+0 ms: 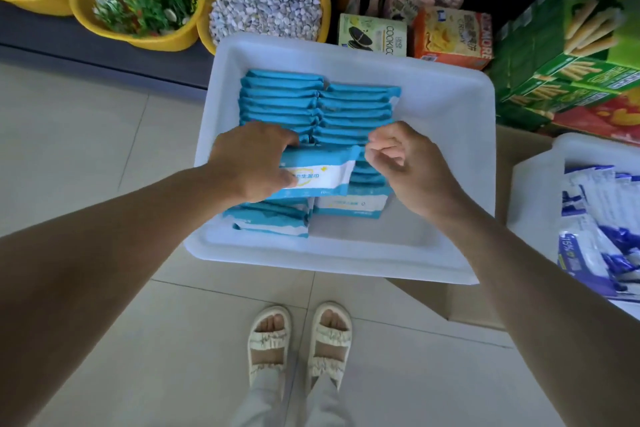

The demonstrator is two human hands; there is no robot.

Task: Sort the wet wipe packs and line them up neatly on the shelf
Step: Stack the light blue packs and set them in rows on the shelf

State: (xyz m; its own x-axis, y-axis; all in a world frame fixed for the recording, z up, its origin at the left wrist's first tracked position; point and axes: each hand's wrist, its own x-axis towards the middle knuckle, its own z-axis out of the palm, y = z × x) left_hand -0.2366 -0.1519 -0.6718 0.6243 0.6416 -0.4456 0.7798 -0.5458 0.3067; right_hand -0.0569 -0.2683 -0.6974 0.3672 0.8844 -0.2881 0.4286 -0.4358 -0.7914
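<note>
Gripping one teal pack (317, 173) in left hand (251, 163); right hand (403, 165) curled, empty; risking toppling upright rows (320, 107).

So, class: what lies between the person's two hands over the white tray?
In the head view, a teal and white wet wipe pack spans the gap. The left hand grips its left end; the right hand, fingers curled, sits at its right edge over the white tray.
</note>
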